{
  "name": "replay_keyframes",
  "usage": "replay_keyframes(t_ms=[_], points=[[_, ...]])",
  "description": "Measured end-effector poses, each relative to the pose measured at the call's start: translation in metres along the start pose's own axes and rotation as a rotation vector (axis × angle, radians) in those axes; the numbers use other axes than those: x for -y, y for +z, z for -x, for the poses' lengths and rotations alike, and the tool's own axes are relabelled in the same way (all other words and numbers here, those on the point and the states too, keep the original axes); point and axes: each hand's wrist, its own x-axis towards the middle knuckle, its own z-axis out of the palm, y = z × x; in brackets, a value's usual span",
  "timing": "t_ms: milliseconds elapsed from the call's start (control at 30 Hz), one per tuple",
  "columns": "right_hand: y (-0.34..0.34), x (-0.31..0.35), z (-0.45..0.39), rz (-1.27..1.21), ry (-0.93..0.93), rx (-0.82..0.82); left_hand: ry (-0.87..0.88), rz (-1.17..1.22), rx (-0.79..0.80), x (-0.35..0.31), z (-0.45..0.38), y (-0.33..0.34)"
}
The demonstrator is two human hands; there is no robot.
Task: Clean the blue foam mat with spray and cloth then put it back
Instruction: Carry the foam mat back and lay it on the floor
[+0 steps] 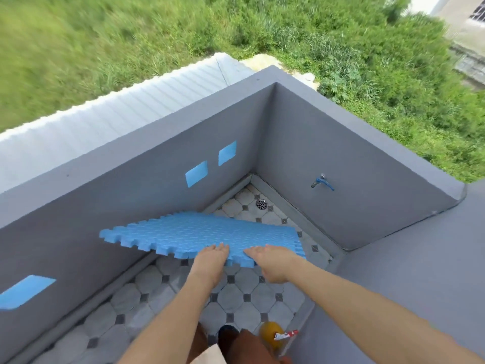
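Mat point(199, 232): blue foam, square tile with toothed interlocking edges all round and a fine embossed texture on top. Held flat and roughly level in the air above the tiled floor point(244, 292), in the corner of a grey walled balcony; its far left corner lies close to the left wall point(131, 185), contact not clear. No print, brand or label legible on it.

Left hand point(210, 261): grasping the mat's near edge, fingers on top, thumb hidden beneath.

Right hand point(270, 261): grasping the same near edge just beside the left hand, fingers spread on top.

Bottle point(271, 334): yellow, with a white and red spray head, standing on the floor near the person's feet at the lower edge of view. Any lettering too small to read.

Tap point(321, 181): blue handle, fixed to the right wall.

Drain point(261, 204): round metal grate in the floor corner, beyond the mat.

Blue panels point(196, 173): rectangular patches set in the left wall.
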Motion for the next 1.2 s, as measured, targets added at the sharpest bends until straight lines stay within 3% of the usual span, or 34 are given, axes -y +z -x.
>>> replay_keyframes(t_ms=[300, 600, 1033, 1133, 1200], points=[[-0.047, 0.044, -0.029, 0.159, -0.255, 0.036, -0.273, 0.161, 0.058, 0.04, 0.054, -0.007], [-0.044, 0.164, -0.082, 0.37, -0.609, 0.094, -0.62, 0.233, 0.06, 0.102, 0.153, 0.038], [0.057, 0.368, -0.102, 0.654, -0.995, 0.095, -1.01, 0.475, -0.006, 0.145, 0.327, 0.177], [0.089, 0.405, -0.109, 0.701, -1.052, 0.103, -1.059, 0.492, -0.156, 0.153, 0.355, 0.214], [0.106, 0.428, -0.116, 0.72, -1.071, 0.102, -1.05, 0.45, -0.169, 0.163, 0.372, 0.239]])
